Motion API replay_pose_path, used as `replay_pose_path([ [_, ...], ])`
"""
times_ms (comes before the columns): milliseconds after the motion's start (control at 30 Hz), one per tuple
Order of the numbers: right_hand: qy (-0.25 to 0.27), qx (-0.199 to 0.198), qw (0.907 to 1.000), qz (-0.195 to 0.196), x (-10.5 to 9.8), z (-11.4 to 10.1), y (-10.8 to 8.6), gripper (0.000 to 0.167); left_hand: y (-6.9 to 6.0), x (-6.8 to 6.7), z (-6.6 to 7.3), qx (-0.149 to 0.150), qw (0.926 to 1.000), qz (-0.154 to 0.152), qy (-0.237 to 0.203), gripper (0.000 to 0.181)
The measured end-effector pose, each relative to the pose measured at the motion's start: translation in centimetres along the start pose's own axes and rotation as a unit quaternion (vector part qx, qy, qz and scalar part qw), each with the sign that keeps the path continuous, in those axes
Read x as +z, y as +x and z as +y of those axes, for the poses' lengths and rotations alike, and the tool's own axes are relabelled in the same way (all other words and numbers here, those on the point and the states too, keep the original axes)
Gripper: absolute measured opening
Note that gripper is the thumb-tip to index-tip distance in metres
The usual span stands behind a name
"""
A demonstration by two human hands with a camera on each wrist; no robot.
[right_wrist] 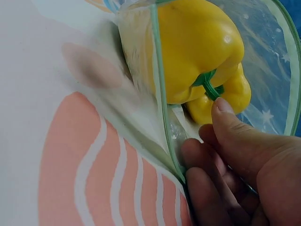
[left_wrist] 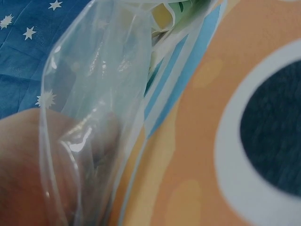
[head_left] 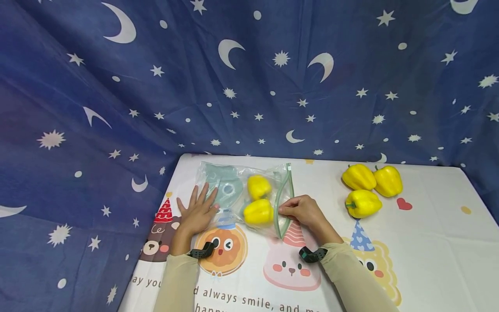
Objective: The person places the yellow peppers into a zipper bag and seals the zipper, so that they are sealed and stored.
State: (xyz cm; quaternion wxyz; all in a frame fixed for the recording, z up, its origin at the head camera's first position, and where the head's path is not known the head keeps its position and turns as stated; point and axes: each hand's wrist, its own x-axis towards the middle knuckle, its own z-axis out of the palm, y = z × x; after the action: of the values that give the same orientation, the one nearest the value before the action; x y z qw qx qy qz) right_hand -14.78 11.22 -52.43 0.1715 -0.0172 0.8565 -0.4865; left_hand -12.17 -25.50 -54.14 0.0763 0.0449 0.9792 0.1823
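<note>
A clear zip bag [head_left: 241,171] with a green-edged mouth lies on its side, mouth towards the right. Two yellow bell peppers, one farther [head_left: 258,186] and one nearer [head_left: 258,212], are inside it. My left hand [head_left: 199,213] rests spread on the bag's closed end; plastic film partly covers it in the left wrist view. At the mouth is my right hand [head_left: 302,210], fingers loosely bent beside the green zip strip [right_wrist: 160,70]. In the right wrist view its thumb is close to the green stem [right_wrist: 210,88] of the nearer pepper; contact is unclear.
Three more yellow bell peppers [head_left: 362,203] sit grouped at the back right of the table. The white tablecloth [head_left: 429,242] carries cartoon prints and lettering. A dark blue curtain [head_left: 249,86] with moons and stars hangs behind and along the left.
</note>
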Motion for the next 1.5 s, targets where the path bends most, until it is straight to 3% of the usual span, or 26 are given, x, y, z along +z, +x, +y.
replay_pose_path([
  [167,0.041,-0.013,0.9986,-0.028,-0.4,0.6,-0.3,0.021,-0.1,0.0,0.1,0.005,1.0,0.005,-0.004,0.06],
  [300,0.12,-0.022,0.9898,-0.072,-0.9,1.2,-0.5,0.026,-0.2,-0.2,0.2,0.005,0.9999,0.008,-0.005,0.059],
  [433,0.163,-0.026,0.9828,-0.083,-2.1,1.5,-0.9,0.031,-0.1,-0.1,0.1,0.005,1.0,0.008,-0.003,0.059],
  [567,0.13,-0.044,0.9887,-0.062,-3.8,1.3,-1.6,0.033,-0.1,-0.1,0.2,0.005,1.0,0.007,-0.004,0.059],
  [800,0.011,-0.109,0.994,0.008,-7.0,0.2,-3.1,0.036,-0.1,-0.1,0.2,0.003,1.0,0.007,-0.002,0.06],
  [1067,-0.082,-0.138,0.984,0.078,-10.6,-1.0,-4.8,0.031,-0.1,-0.1,0.2,0.002,1.0,0.006,0.002,0.06],
  [1267,-0.144,-0.153,0.9689,0.131,-13.4,-1.5,-6.2,0.036,-0.1,0.0,0.3,0.003,1.0,0.009,0.002,0.059],
  [1500,-0.196,-0.143,0.9608,0.134,-16.5,-0.6,-7.3,0.049,-0.1,-0.1,0.3,0.001,0.9999,0.011,0.004,0.06],
])
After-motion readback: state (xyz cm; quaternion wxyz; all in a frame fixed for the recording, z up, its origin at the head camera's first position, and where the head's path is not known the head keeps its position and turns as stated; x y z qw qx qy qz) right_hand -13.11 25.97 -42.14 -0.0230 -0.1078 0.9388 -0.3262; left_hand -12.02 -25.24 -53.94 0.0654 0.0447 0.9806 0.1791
